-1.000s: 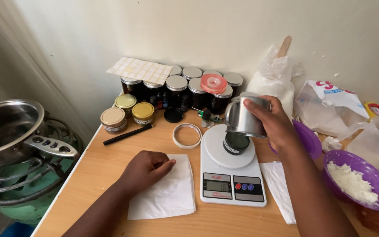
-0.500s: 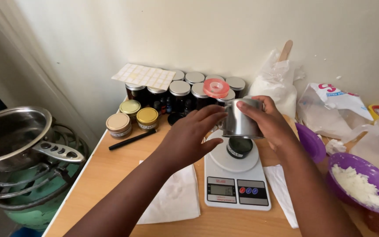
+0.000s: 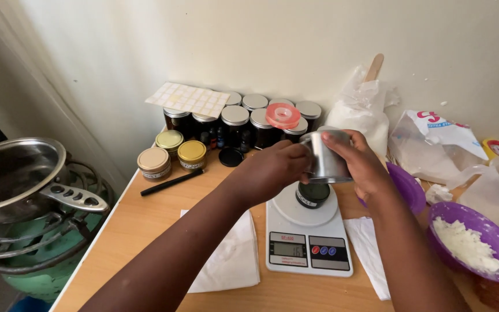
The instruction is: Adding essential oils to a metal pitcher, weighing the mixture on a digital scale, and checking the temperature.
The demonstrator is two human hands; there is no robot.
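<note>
Far to the left of your left hand (image 3: 272, 170), a steel pan (image 3: 15, 173) sits on a green gas burner (image 3: 36, 254) beyond the table edge (image 3: 96, 245). Nearer, a black pen (image 3: 171, 182) and three gold-lidded tins (image 3: 171, 153) lie on the wood, with a row of dark jars (image 3: 244, 124) behind them against the wall. Under your left forearm lies a white napkin (image 3: 229, 260).

Your left hand is curled, its fingertips touching the side of the metal cup (image 3: 327, 156); how firmly it presses cannot be told. Your right hand (image 3: 365, 167) is wrapped around the cup from the other side and carries it. The cup hangs just above a small dark jar (image 3: 313, 193) standing on the white scale (image 3: 307, 237).

To do this well, keep the cup's lip directly over the jar mouth, tilt slowly with the right hand, and use the left only to steady. Watch the display as you go.

Right of your right hand, a purple lid (image 3: 405, 185) lies close by, a purple bowl of white flakes (image 3: 472, 245) and a clear jug (image 3: 495, 188) farther out. Open room is scarce there; the clearest path for withdrawing is toward you, over the napkin.
</note>
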